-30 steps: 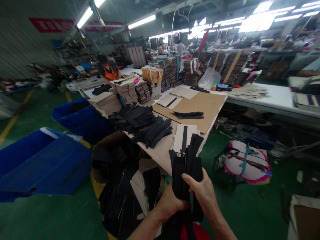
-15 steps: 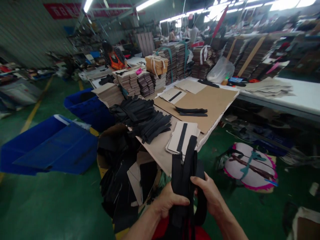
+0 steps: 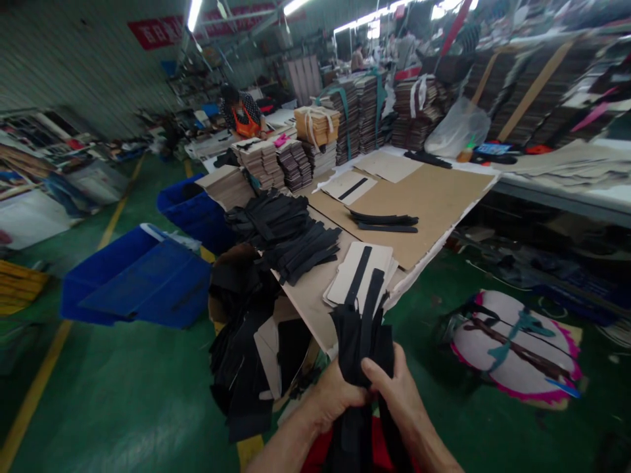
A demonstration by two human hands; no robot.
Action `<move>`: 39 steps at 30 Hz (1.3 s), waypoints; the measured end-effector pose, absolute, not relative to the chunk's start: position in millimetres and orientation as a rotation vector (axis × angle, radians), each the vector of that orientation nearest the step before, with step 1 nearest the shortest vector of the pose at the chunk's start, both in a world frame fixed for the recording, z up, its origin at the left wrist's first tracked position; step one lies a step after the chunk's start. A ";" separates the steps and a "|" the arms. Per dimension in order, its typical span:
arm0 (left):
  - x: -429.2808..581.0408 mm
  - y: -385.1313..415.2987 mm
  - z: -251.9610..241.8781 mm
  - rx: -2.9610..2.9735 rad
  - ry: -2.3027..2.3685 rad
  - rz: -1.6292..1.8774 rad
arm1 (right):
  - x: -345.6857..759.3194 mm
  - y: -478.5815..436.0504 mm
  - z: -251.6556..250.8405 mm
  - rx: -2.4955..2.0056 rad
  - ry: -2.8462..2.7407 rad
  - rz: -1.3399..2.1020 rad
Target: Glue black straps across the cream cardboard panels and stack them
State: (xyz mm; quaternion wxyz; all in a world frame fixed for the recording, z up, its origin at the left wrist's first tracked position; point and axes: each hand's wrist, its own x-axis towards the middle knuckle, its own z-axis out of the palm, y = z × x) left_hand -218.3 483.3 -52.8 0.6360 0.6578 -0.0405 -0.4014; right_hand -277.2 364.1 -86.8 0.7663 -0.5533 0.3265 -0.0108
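Note:
A bundle of long black strips (image 3: 362, 335) stands roughly upright before me, its lower ends hanging down past my wrists. My left hand (image 3: 338, 394) is wrapped round its left side. From the right, my right hand (image 3: 392, 384) closes on the same bundle, with the thumb lying across the strips. Just beyond the bundle's top, a stack of beige cards (image 3: 340, 279) lies at the table's near corner with one black strip (image 3: 359, 272) on it. To its left a heap of black strips (image 3: 276, 223) covers the table edge.
A few black strips (image 3: 387, 226) lie on the brown board (image 3: 434, 190). Below the table's left edge stands a box of black scraps (image 3: 246, 341); blue bins (image 3: 148, 282) are farther left. A padded stool (image 3: 515, 345) stands right. Behind the table, a person in an orange apron (image 3: 245, 121) works.
My right hand has moved in closer to my left, and the strips on the right are gathered tighter into the bundle. The view has turned slightly left.

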 end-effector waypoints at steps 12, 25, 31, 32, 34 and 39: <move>-224.4 473.0 -46.9 1.509 -0.208 -0.940 | -279.4 341.4 -78.9 -0.856 0.529 0.189; -218.4 492.5 -60.5 1.297 0.249 -1.116 | -278.5 333.3 -75.5 -0.692 0.428 0.288; -213.9 498.7 -65.1 1.011 0.254 -1.185 | -271.1 329.1 -82.0 -0.683 0.397 0.396; -212.0 499.2 -65.4 1.008 0.252 -1.192 | -268.8 328.5 -83.7 -0.694 0.407 0.408; -206.4 499.8 -66.1 1.021 0.283 -1.188 | -262.8 327.8 -86.0 -0.721 0.424 0.434; -188.5 499.5 -66.7 1.008 0.416 -1.148 | -243.3 329.0 -81.0 -0.824 0.514 0.430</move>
